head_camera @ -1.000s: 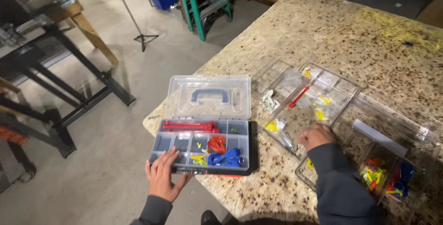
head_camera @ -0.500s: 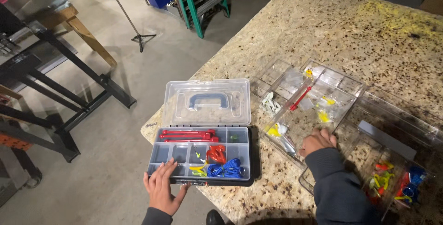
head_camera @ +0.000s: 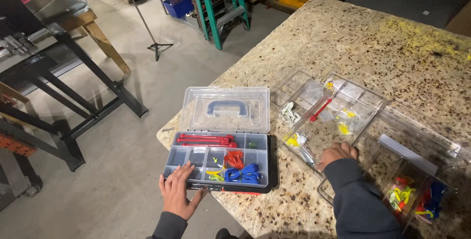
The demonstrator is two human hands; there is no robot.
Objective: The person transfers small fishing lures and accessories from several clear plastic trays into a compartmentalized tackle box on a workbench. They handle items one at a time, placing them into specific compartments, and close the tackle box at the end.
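Dim overhead light falls on the granite countertop [head_camera: 392,48], sharp at centre, with glare on clear lids and wide-angle bending at the edges.

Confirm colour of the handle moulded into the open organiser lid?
Blue; the carry handle sits on the clear plastic lid, seen best in the head view.

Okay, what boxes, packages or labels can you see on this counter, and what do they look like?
Small organizer box: counter's near corner, lid open, grey compartments, left hand on its front edge.
Clear divided tray: middle of the counter, right hand at its near edge.
Clear bin: far right, holding colourful small parts.
No labels or screens visible.
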